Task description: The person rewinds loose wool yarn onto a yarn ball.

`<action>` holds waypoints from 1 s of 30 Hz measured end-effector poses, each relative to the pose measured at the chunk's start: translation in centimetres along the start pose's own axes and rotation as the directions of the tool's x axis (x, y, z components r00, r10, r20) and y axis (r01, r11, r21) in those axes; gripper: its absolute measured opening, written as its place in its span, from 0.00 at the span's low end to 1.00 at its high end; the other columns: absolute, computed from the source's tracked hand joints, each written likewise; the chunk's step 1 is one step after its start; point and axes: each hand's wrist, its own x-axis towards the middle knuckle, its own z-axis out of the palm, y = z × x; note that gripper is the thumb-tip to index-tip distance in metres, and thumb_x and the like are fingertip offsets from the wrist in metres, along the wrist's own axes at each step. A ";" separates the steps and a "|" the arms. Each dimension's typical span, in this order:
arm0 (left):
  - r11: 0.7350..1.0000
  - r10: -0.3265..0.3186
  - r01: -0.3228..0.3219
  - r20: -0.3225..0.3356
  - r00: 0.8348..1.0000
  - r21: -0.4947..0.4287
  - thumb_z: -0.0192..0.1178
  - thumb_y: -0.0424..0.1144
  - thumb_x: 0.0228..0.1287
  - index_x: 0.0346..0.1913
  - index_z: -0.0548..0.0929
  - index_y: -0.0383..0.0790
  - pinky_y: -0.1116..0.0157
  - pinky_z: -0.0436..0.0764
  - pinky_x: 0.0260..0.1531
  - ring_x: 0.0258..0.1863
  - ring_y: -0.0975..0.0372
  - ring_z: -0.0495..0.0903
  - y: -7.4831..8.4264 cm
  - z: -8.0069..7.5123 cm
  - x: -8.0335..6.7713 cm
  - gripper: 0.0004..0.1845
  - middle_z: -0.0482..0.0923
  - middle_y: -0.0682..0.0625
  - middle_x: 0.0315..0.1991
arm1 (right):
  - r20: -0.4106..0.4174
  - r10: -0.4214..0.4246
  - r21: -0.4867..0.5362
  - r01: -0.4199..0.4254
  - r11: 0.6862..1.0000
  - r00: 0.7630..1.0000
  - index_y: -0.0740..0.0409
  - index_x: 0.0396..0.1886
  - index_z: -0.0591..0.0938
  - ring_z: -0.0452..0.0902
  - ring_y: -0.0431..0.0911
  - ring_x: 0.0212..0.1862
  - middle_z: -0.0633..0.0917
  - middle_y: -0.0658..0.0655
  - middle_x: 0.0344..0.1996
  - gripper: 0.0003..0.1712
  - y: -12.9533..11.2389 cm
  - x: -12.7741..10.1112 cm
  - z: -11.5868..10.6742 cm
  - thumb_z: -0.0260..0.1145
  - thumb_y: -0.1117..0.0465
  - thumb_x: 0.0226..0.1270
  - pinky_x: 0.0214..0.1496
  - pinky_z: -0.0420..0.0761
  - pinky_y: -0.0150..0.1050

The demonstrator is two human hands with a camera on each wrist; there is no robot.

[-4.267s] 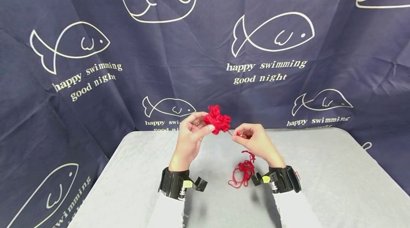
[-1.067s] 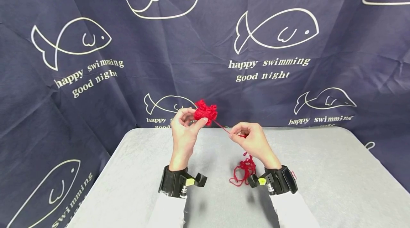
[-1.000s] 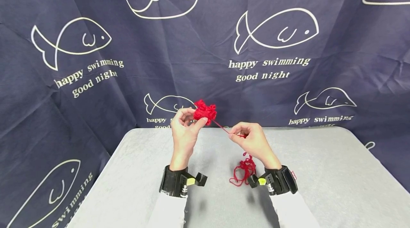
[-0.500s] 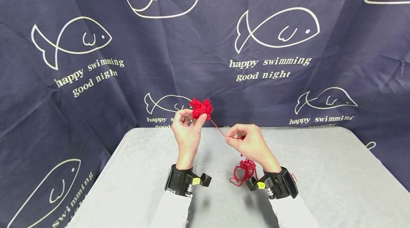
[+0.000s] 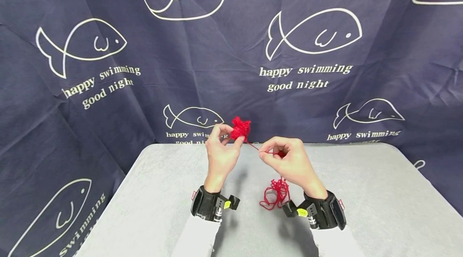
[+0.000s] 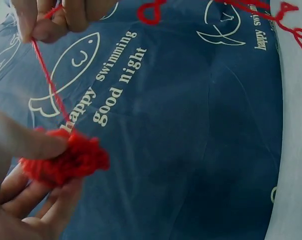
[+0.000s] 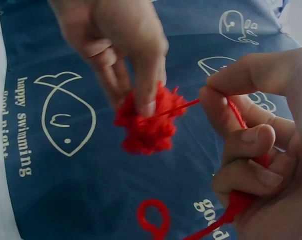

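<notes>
Red yarn ball (image 5: 240,128) held up off the surface (image 5: 162,200), in front of the dark blue curtain (image 5: 224,60); left hand (image 5: 222,156) has it pinched between thumb and fingers. Ball roundish, ragged; long axis can't be told. Yarn strand (image 5: 252,145) runs straight from its near right side, rightward and nearer, to right hand (image 5: 291,162), thumb and forefinger pinching it, remaining fingers curled round more yarn. Loose yarn tangle (image 5: 280,188) lies nearer, on the surface.
</notes>
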 end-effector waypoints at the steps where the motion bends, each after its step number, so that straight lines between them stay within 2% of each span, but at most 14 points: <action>1: 1.000 -0.004 0.003 0.044 0.999 0.015 0.71 0.18 0.47 0.38 0.77 0.31 0.58 0.88 0.41 0.38 0.53 0.84 0.0 0.0 0.0 0.17 0.79 0.41 0.37 | -0.014 -0.013 0.020 0.014 1.000 1.000 0.52 0.30 0.88 0.61 0.39 0.15 0.74 0.48 0.13 0.11 0.0 0.0 -0.2 0.74 0.74 0.55 0.14 0.60 0.33; 3: 0.998 -0.021 0.014 0.131 0.991 0.055 0.71 0.19 0.48 0.41 0.77 0.33 0.59 0.88 0.39 0.37 0.54 0.84 0.1 -0.1 -0.1 0.18 0.79 0.43 0.36 | -0.037 -0.036 0.047 0.037 0.998 0.999 0.55 0.30 0.88 0.61 0.40 0.15 0.74 0.49 0.14 0.11 -0.1 0.0 -0.7 0.74 0.75 0.55 0.14 0.60 0.34; 6: 0.995 -0.054 0.030 0.246 0.968 0.100 0.70 0.21 0.49 0.46 0.76 0.36 0.60 0.88 0.38 0.36 0.57 0.82 0.3 -0.3 -0.2 0.22 0.78 0.45 0.34 | -0.069 -0.059 0.075 0.064 0.995 0.996 0.57 0.31 0.88 0.62 0.41 0.15 0.75 0.50 0.14 0.10 0.0 0.1 -1.4 0.74 0.75 0.56 0.14 0.60 0.35; 9: 0.990 -0.079 0.036 0.331 0.940 0.134 0.69 0.22 0.49 0.51 0.77 0.38 0.62 0.88 0.36 0.34 0.59 0.80 0.4 -0.3 -0.2 0.24 0.76 0.47 0.32 | -0.095 -0.062 0.090 0.071 0.993 0.994 0.57 0.32 0.89 0.63 0.42 0.16 0.78 0.51 0.16 0.10 0.1 0.1 -2.0 0.74 0.76 0.57 0.14 0.61 0.35; 12: 0.991 -0.105 0.061 0.389 0.915 0.123 0.67 0.21 0.48 0.50 0.80 0.39 0.63 0.87 0.34 0.33 0.59 0.79 0.4 -0.3 -0.2 0.23 0.75 0.47 0.31 | -0.113 -0.054 0.101 0.065 0.993 0.992 0.59 0.32 0.88 0.64 0.42 0.17 0.81 0.52 0.19 0.10 0.1 0.1 -2.4 0.73 0.77 0.57 0.16 0.62 0.35; 16: 0.985 -0.171 0.147 0.411 0.896 0.089 0.67 0.21 0.49 0.46 0.82 0.34 0.63 0.86 0.37 0.33 0.56 0.79 0.5 0.1 -0.3 0.18 0.78 0.44 0.31 | -0.117 -0.036 0.113 0.050 0.992 0.992 0.60 0.31 0.88 0.65 0.42 0.18 0.83 0.54 0.22 0.09 0.0 0.2 -2.6 0.73 0.77 0.57 0.17 0.64 0.35; 21: 0.951 -0.307 0.296 0.370 0.877 0.088 0.69 0.25 0.52 0.41 0.82 0.33 0.64 0.84 0.35 0.32 0.54 0.83 0.5 0.6 -0.6 0.12 0.82 0.43 0.37 | -0.111 -0.024 0.122 0.038 0.992 0.993 0.60 0.32 0.88 0.65 0.43 0.19 0.83 0.55 0.23 0.09 -0.1 0.2 -2.7 0.72 0.77 0.57 0.17 0.63 0.35; 23: 0.947 -0.320 0.304 0.368 0.873 0.103 0.71 0.27 0.52 0.40 0.83 0.34 0.64 0.84 0.34 0.31 0.55 0.84 0.3 0.7 -0.6 0.11 0.83 0.43 0.37 | -0.113 -0.023 0.123 0.037 0.992 0.993 0.60 0.32 0.88 0.65 0.43 0.19 0.83 0.54 0.23 0.09 -0.1 0.1 -2.7 0.72 0.77 0.57 0.17 0.63 0.35; 25: 0.956 -0.293 0.266 0.397 0.870 0.121 0.71 0.27 0.51 0.38 0.83 0.34 0.63 0.84 0.36 0.32 0.55 0.84 0.2 0.7 -0.7 0.10 0.84 0.43 0.35 | -0.115 -0.023 0.125 0.038 0.991 0.993 0.60 0.32 0.88 0.65 0.42 0.18 0.83 0.54 0.23 0.09 -0.1 0.1 -2.8 0.72 0.77 0.57 0.17 0.63 0.35; 26: 0.962 -0.274 0.240 0.427 0.862 0.132 0.72 0.27 0.51 0.37 0.83 0.34 0.63 0.84 0.36 0.32 0.56 0.84 0.1 0.6 -0.7 0.10 0.84 0.44 0.34 | -0.117 -0.023 0.129 0.038 0.991 0.993 0.60 0.32 0.88 0.66 0.42 0.19 0.84 0.54 0.23 0.09 -0.1 0.1 -2.8 0.72 0.77 0.57 0.17 0.64 0.34; 27: 0.967 -0.254 0.209 0.466 0.848 0.146 0.72 0.27 0.50 0.36 0.84 0.35 0.62 0.84 0.36 0.32 0.57 0.84 0.1 0.6 -0.7 0.10 0.85 0.45 0.33 | -0.120 -0.024 0.132 0.040 0.990 0.992 0.61 0.32 0.88 0.67 0.42 0.19 0.84 0.54 0.24 0.09 0.0 0.1 -2.9 0.72 0.77 0.57 0.17 0.65 0.34; 28: 0.971 -0.235 0.182 0.513 0.825 0.152 0.72 0.27 0.50 0.35 0.84 0.35 0.62 0.84 0.36 0.32 0.59 0.84 0.1 0.5 -0.7 0.09 0.85 0.46 0.32 | -0.123 -0.028 0.131 0.044 0.990 0.992 0.61 0.32 0.88 0.67 0.42 0.19 0.85 0.54 0.24 0.09 0.0 0.1 -3.0 0.72 0.77 0.57 0.18 0.65 0.34; 29: 0.975 -0.219 0.160 0.564 0.796 0.154 0.72 0.27 0.49 0.35 0.84 0.35 0.63 0.84 0.37 0.33 0.60 0.83 0.2 0.4 -0.6 0.09 0.85 0.47 0.31 | -0.128 -0.028 0.137 0.045 0.990 0.991 0.62 0.32 0.88 0.68 0.42 0.20 0.85 0.54 0.25 0.09 0.0 0.1 -3.0 0.72 0.78 0.56 0.18 0.66 0.33; 30: 0.979 -0.204 0.144 0.616 0.760 0.147 0.72 0.26 0.48 0.35 0.84 0.35 0.63 0.84 0.37 0.33 0.62 0.83 0.3 0.3 -0.6 0.09 0.85 0.48 0.31 | -0.133 -0.026 0.145 0.046 0.988 0.991 0.63 0.32 0.88 0.68 0.42 0.20 0.85 0.54 0.25 0.08 0.1 0.1 -3.1 0.72 0.78 0.56 0.18 0.66 0.33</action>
